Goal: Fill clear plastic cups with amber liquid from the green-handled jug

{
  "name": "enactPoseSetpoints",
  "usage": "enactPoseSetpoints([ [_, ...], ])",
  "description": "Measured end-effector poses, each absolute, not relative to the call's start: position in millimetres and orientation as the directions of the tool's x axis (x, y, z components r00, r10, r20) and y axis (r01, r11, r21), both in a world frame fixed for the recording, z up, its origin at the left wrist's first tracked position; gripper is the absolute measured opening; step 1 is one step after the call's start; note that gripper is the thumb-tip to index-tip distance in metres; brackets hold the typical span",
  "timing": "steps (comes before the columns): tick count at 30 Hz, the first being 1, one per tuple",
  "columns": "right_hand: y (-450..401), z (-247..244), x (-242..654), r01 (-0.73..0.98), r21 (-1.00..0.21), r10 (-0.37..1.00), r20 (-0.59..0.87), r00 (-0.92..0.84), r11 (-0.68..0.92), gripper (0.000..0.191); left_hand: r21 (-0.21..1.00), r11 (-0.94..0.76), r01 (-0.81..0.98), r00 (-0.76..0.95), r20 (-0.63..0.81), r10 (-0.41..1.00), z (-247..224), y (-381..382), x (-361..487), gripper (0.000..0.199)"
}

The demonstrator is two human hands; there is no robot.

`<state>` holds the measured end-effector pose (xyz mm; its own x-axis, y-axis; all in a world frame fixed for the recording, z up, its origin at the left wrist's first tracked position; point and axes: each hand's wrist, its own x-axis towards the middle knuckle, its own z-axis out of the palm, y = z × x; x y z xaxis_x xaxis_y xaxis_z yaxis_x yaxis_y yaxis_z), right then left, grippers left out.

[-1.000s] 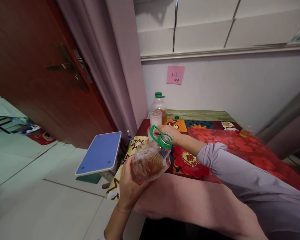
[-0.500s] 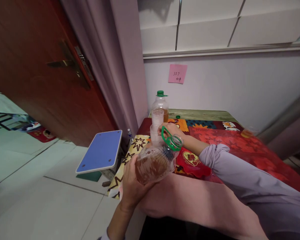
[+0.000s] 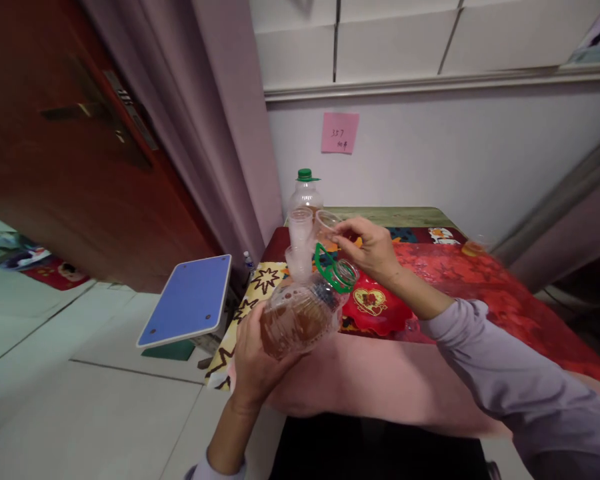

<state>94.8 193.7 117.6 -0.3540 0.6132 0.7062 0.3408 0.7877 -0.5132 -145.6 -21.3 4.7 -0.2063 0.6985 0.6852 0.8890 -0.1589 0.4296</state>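
Observation:
My left hand point(image 3: 260, 357) is wrapped round the lower part of a large clear plastic bottle point(image 3: 300, 320) of brown liquid. The bottle tilts with its uncapped mouth toward the right, and a green handle loop point(image 3: 327, 270) sits at its neck. Above that neck, my right hand point(image 3: 370, 247) pinches the rim of a clear plastic cup point(image 3: 326, 225) between thumb and fingers. Two stacks of clear cups stand just left of it, a taller stack point(image 3: 301, 230) behind a shorter stack point(image 3: 299, 265). A red scalloped tray point(image 3: 380, 310) lies under my right forearm.
A second bottle point(image 3: 306, 193) with a green cap stands behind the cups. A cup with yellowish liquid point(image 3: 474, 247) is at the table's right side. Left of the patterned table point(image 3: 445, 280) are a small blue stool point(image 3: 187, 297) and a small water bottle point(image 3: 249, 260).
My right hand has risen from the cup stacks and moved right, now with a single cup in its fingers. The left hand still holds the tilted bottle. The view has shifted slightly.

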Motion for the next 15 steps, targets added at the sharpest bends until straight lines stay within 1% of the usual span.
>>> enactPoseSetpoints([
  [2, 181.8, 101.4, 126.2, 0.354, -0.533, 0.631, 0.724, -0.278, 0.768, 0.008, 0.453, -0.143, 0.88, -0.224, 0.661, 0.716, 5.8, -20.6, -146.3, 0.109],
  [3, 175.9, 89.5, 141.8, 0.366, -0.536, 0.638, 0.721, -0.269, 0.761, 0.007, 0.468, -0.135, 0.873, -0.237, 0.65, 0.722, 6.4, -20.1, -146.6, 0.11],
  [5, 165.3, 60.8, 170.0, 0.418, -0.529, 0.661, 0.691, -0.293, 0.739, 0.006, 0.508, -0.114, 0.854, -0.272, 0.623, 0.733, 7.6, -18.9, -147.0, 0.113],
  [9, 153.7, 4.3, 204.4, 0.559, -0.473, 0.711, 0.611, -0.35, 0.681, 0.011, 0.583, -0.056, 0.811, -0.343, 0.55, 0.762, 9.7, -15.6, -146.5, 0.119],
  [12, 154.1, -23.1, 211.3, 0.649, -0.428, 0.751, 0.55, -0.365, 0.629, 0.013, 0.595, -0.048, 0.803, -0.351, 0.536, 0.767, 11.8, -13.8, -145.1, 0.121],
  [15, 157.6, -37.4, 209.7, 0.698, -0.403, 0.781, 0.499, -0.375, 0.592, 0.014, 0.579, -0.058, 0.813, -0.336, 0.548, 0.766, 15.2, -12.8, -143.0, 0.12],
])
